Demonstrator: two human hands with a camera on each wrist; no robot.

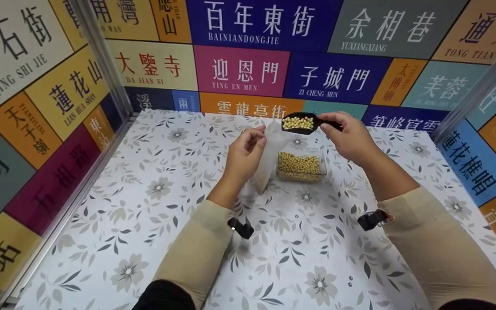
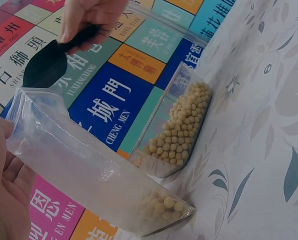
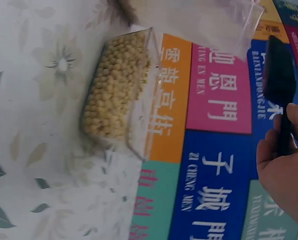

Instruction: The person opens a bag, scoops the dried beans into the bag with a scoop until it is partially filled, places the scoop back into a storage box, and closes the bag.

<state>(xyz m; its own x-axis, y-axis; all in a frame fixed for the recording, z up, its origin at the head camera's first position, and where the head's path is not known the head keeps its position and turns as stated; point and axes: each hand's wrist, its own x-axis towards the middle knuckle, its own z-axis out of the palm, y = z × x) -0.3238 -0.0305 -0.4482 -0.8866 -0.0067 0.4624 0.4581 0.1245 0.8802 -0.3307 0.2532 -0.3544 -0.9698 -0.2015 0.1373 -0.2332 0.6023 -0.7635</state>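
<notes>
My right hand (image 1: 351,137) grips the handle of a black scoop (image 1: 312,128) loaded with yellow soybeans. In the left wrist view the scoop (image 2: 45,65) is at the mouth of a clear plastic bag (image 2: 84,155); whether they touch I cannot tell. With its fingers my left hand (image 1: 244,154) pinches the bag's upper edge, holding it upright with its lower end at the table. Some soybeans (image 2: 163,204) lie in the bag's bottom corner. Just right of the bag stands a clear rectangular container (image 1: 302,177) holding many soybeans (image 3: 114,90).
A cloth with grey flowers and leaves covers the table (image 1: 162,215). Behind it rises a wall (image 1: 239,71) of coloured panels with Chinese lettering, and similar panels close off both sides. Black straps (image 1: 241,228) circle both sleeves near the wrists.
</notes>
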